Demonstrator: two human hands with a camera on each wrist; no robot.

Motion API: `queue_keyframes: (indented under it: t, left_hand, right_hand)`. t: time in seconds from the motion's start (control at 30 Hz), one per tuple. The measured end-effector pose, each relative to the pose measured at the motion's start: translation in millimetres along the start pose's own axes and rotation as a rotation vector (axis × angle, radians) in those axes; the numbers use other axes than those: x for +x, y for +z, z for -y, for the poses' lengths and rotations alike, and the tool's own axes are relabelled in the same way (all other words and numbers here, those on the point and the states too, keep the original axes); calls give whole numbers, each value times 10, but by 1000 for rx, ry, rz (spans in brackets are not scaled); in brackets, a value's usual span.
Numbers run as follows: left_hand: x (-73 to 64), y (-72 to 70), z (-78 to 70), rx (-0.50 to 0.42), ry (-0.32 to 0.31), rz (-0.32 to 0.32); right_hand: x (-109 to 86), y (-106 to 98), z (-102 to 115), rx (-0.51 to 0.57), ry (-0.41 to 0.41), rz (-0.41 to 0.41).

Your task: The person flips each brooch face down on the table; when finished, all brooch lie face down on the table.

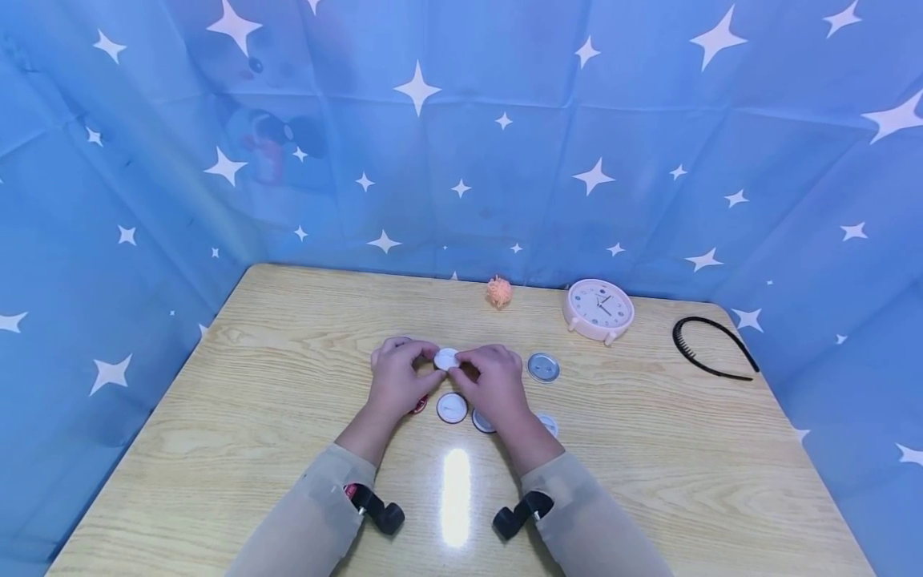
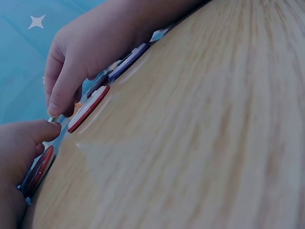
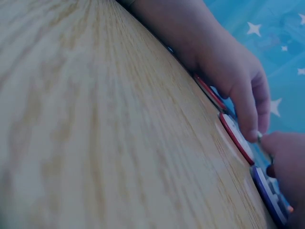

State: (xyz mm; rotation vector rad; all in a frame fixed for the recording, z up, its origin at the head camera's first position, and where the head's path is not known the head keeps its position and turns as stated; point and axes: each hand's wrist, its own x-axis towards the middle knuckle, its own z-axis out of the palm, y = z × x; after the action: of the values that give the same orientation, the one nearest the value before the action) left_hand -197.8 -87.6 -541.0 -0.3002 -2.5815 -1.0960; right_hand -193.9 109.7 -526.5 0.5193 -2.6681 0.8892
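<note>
Between my two hands is a round pin-back badge [image 1: 446,358], its pale back facing up. My left hand [image 1: 400,375] pinches its left edge with thumb and finger. On the opposite edge, the thumb and finger of my right hand [image 1: 493,381] pinch it too. Just below lies another badge [image 1: 452,408], pale back up; its rim looks red in the wrist views. A red badge [image 2: 40,169] sits by my left hand, partly covered in the head view. Beside my right wrist are a half-hidden badge [image 1: 484,421] and a blue-rimmed badge [image 3: 268,195].
A silvery-backed badge [image 1: 543,367] lies right of my right hand, and another badge [image 1: 549,424] is partly behind my forearm. Farther back stand a spiky orange ball [image 1: 499,292] and a pink clock [image 1: 598,309]. A black headband [image 1: 714,348] lies at the table's right.
</note>
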Motion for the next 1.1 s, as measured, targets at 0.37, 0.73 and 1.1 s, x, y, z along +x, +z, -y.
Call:
queue_keyframes:
  t: [0.37, 0.73, 1.1]
  left_hand:
    - [-2, -9, -29, 75, 1, 44]
    - [-13, -34, -66, 108, 15, 66]
    - [-16, -4, -29, 139, 33, 68]
  right_hand:
    - [0, 13, -15, -44, 13, 32]
    - [-3, 18, -14, -75, 1, 45]
    - [-3, 19, -2, -64, 9, 52]
